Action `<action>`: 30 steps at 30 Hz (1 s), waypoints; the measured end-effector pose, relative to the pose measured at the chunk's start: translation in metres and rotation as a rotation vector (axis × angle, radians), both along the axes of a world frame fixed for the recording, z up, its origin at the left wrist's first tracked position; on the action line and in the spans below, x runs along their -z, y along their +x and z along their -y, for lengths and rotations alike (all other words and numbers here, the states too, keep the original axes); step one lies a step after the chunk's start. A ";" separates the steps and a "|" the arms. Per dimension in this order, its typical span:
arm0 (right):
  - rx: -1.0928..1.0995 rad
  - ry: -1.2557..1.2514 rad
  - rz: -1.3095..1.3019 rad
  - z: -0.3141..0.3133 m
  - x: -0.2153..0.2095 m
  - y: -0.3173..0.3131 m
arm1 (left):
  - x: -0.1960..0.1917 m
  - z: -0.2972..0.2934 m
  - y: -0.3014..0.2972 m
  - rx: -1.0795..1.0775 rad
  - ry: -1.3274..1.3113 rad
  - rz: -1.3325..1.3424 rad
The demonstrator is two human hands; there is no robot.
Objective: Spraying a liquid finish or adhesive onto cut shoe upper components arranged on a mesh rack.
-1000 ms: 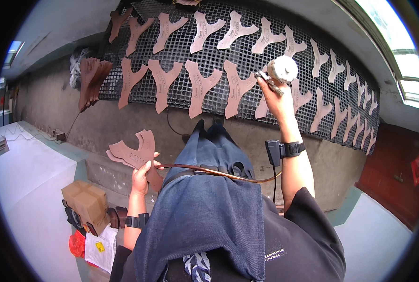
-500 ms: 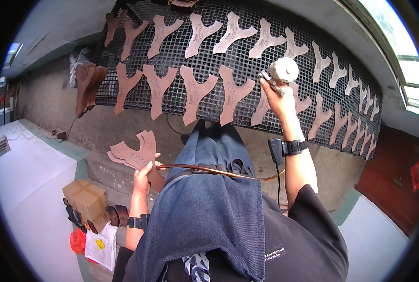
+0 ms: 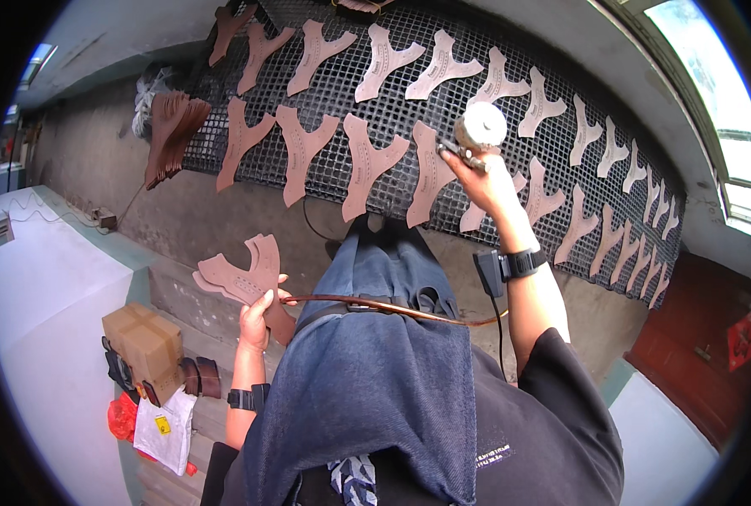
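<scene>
My right hand (image 3: 495, 187) is closed around a spray gun (image 3: 480, 126) with a round white cup on top. It hangs over the near row of Y-shaped brown leather pieces (image 3: 370, 164), hiding part of one just below it. My left hand (image 3: 258, 322) pinches a couple of matching leather pieces (image 3: 239, 274), overlapped and held in front of the rack, left of my denim apron (image 3: 367, 371). A brown hose (image 3: 401, 309) crosses my waist between the left-hand side and my right forearm.
The leather pieces lie in two rows on a black grid rack (image 3: 325, 181). A thick stack of brown pieces (image 3: 171, 131) stands at its left end. A cardboard box (image 3: 143, 341), a white bag (image 3: 163, 430) and a red bag (image 3: 122, 417) sit at lower left. A red door (image 3: 687, 337) is at right.
My right hand has moved the spray gun a little to the left along the rack. My view has shifted slightly. The left hand keeps the same hold on its leather pieces.
</scene>
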State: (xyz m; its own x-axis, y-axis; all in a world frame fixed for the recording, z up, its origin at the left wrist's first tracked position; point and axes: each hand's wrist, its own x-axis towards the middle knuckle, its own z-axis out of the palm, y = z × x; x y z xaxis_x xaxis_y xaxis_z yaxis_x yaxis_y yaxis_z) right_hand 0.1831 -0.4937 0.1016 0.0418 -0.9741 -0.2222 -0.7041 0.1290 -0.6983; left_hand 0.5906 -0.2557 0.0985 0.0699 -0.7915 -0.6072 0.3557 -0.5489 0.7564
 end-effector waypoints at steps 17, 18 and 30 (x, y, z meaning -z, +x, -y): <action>-0.036 0.212 -0.059 -0.151 -0.019 0.013 | 0.005 0.015 0.028 0.191 -0.004 -0.028; -0.003 0.238 -0.081 -0.154 -0.019 0.011 | 0.006 0.016 0.028 0.206 -0.007 -0.036; 0.185 0.087 -0.127 -0.075 0.001 -0.020 | 0.001 0.035 0.012 0.187 0.076 -0.012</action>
State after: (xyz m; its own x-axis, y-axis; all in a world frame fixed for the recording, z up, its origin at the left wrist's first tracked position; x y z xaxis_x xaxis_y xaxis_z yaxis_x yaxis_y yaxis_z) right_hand 0.1632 -0.4186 0.1010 -0.1694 -0.9395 -0.2978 -0.7443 0.3200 -0.5861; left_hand 0.6029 -0.2911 0.0973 -0.0815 -0.7421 -0.6653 0.2515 -0.6613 0.7068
